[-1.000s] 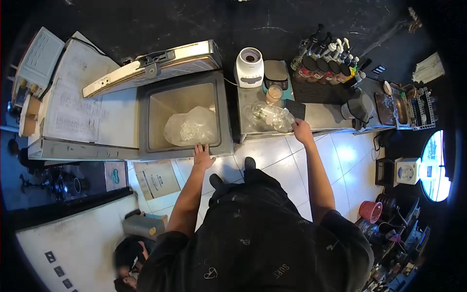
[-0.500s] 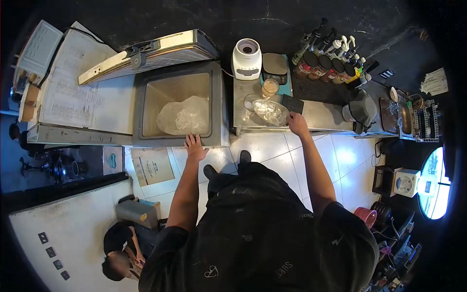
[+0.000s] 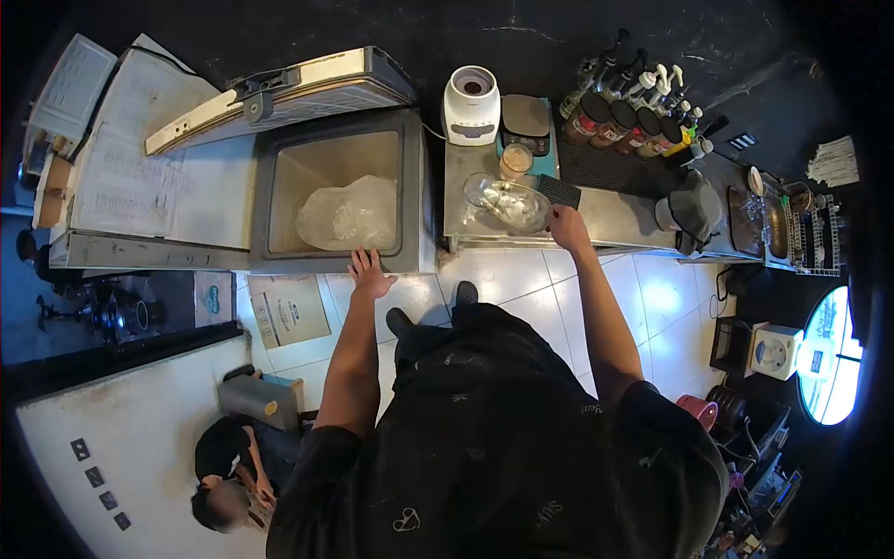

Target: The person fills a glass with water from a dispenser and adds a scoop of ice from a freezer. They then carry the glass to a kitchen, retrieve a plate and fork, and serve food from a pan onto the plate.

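Observation:
My left hand [image 3: 372,275] rests with spread fingers on the front rim of an open chest freezer [image 3: 263,200]. Inside the freezer lies a clear plastic bag of ice [image 3: 349,216]. At the steel counter [image 3: 466,228], my right hand [image 3: 565,226] is closed on the right end of a clear scoop of ice [image 3: 514,207]. The scoop's left end overlaps a clear glass [image 3: 480,189], and whether they touch is unclear. Just behind the scoop stands a cup with a light brown drink [image 3: 516,160].
A white blender base [image 3: 471,114] and a scale [image 3: 526,121] stand at the back of the counter. Jars [image 3: 622,126] and pump bottles are to their right. The freezer lid [image 3: 307,93] is raised. Another person [image 3: 226,456] sits at lower left.
The scoop has tilted and shifted slightly, its left end now over the clear glass. My right hand still holds it. My left hand remains on the freezer rim. The whole view has shifted a little.

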A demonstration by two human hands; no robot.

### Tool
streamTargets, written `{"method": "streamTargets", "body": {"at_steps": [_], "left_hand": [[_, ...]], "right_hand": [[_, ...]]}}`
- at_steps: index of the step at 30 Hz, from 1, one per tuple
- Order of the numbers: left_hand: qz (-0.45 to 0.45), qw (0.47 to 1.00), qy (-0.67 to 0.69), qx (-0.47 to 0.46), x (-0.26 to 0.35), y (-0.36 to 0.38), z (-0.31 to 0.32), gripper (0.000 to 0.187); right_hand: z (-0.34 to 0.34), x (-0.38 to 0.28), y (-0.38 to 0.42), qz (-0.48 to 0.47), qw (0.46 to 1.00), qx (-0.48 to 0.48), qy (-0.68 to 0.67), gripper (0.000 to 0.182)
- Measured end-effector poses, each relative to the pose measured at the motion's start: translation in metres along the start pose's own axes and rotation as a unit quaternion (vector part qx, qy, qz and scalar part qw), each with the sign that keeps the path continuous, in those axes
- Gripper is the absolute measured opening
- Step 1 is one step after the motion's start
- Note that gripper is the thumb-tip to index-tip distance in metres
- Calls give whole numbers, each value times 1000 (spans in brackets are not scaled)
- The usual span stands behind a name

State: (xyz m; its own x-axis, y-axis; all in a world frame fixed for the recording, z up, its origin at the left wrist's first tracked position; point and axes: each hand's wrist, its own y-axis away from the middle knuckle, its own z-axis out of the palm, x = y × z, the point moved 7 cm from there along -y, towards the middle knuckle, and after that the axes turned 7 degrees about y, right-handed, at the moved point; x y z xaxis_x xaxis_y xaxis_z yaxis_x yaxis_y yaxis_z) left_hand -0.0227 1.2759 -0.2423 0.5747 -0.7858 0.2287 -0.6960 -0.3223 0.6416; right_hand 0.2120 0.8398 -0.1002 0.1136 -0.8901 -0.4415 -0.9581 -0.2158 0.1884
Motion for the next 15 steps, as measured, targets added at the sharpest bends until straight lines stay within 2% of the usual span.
{"method": "streamTargets", "body": {"at_steps": [11,15], "left_hand": [[2,1000,15,2,-2,-4,2,116],[0,1000,22,-3,-4,-6,4,115]], "right_hand": [[-15,-14,9,0,1000,5,-20,28],[-13,-11,11,6,1000,-23,2,29]]}}
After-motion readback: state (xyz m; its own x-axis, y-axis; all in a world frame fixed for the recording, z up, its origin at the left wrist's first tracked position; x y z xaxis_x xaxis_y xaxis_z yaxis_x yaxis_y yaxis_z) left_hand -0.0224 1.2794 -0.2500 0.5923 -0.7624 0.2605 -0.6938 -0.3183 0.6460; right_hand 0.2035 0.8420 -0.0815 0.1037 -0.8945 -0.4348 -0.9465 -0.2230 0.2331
